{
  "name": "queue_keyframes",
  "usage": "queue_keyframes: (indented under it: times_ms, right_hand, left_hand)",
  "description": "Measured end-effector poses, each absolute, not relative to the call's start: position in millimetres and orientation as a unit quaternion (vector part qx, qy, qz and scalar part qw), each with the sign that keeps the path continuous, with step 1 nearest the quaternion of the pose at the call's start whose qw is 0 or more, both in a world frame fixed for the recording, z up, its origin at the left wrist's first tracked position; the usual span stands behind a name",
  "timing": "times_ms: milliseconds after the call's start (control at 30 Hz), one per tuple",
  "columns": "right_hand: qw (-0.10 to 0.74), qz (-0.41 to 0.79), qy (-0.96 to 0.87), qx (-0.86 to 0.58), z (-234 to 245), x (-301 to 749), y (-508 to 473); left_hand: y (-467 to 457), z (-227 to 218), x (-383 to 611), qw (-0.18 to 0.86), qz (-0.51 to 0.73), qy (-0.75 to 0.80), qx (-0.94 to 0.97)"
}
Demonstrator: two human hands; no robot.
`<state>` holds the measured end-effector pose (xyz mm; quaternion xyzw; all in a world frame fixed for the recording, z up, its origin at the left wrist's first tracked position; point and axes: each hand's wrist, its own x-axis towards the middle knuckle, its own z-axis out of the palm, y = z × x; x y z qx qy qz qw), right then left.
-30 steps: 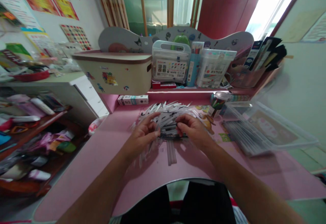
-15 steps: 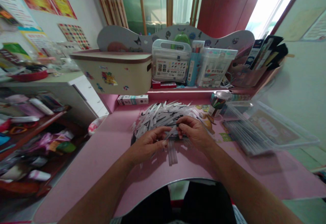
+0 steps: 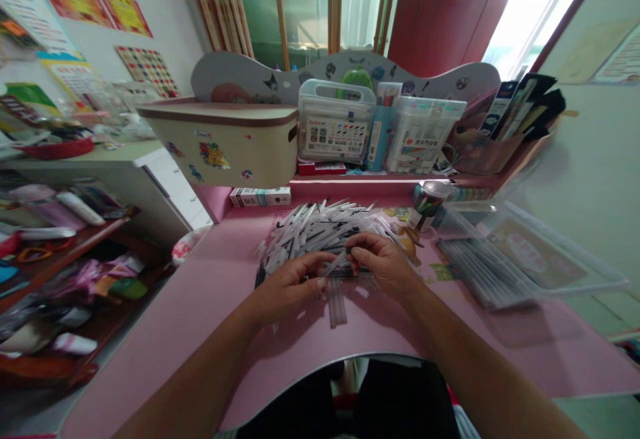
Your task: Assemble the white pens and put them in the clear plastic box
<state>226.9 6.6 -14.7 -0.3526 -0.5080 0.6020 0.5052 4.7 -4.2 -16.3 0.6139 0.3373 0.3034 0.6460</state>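
Observation:
Between my hands is a thin translucent plastic tube [image 3: 336, 264], slanting up to the right, with a dark piece at its upper end. My left hand [image 3: 293, 286] pinches the lower end between thumb and fingers. At the dark end, the fingertips of my right hand [image 3: 385, 264] are closed; whether they grip the tube or only a small dark part cannot be made out. Just behind both hands spreads a heap of white and black thin pen parts [image 3: 315, 229]. Several clear tubes [image 3: 337, 309] lie side by side on the desk below my hands.
On the pink desk [image 3: 200, 332], a clear plastic box [image 3: 550, 286] with rows of thin tubes stands at right. Behind it are a can of pens [image 3: 430, 202] and a shelf with a cream bin [image 3: 235, 146] and marker cases [image 3: 337, 122]. A small carton [image 3: 260, 196] lies back left.
Almost nothing differs. Both hands keep nearly the same pose around the tube, and the view has shifted very slightly.

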Motion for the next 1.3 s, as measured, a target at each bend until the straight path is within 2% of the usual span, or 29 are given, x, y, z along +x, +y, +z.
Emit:
queue_keyframes:
  times_ms: [467, 600, 800, 1033, 1300]
  right_hand:
    - [0.483, 0.565, -0.555, -0.374, -20, 228, 9]
    - [0.457, 0.512, -0.598, -0.414, -18, 228, 8]
    - [0.434, 0.376, -0.68, -0.455, -12, 228, 4]
    - [0.463, 0.499, -0.621, -0.389, -16, 231, 5]
    - [0.418, 0.399, -0.684, -0.444, -16, 229, 7]
  left_hand:
    - [-2, -15, 7, 0.615, 0.269, 0.364, 0.646]
    - [-2, -13, 7, 0.591, 0.256, 0.38, 0.664]
    - [-2, -6, 7, 0.499, 0.239, 0.388, 0.737]
    - [0, -9, 5, 0.499, 0.232, 0.395, 0.736]
    - [-1, -5, 6, 0.506, 0.23, 0.384, 0.737]
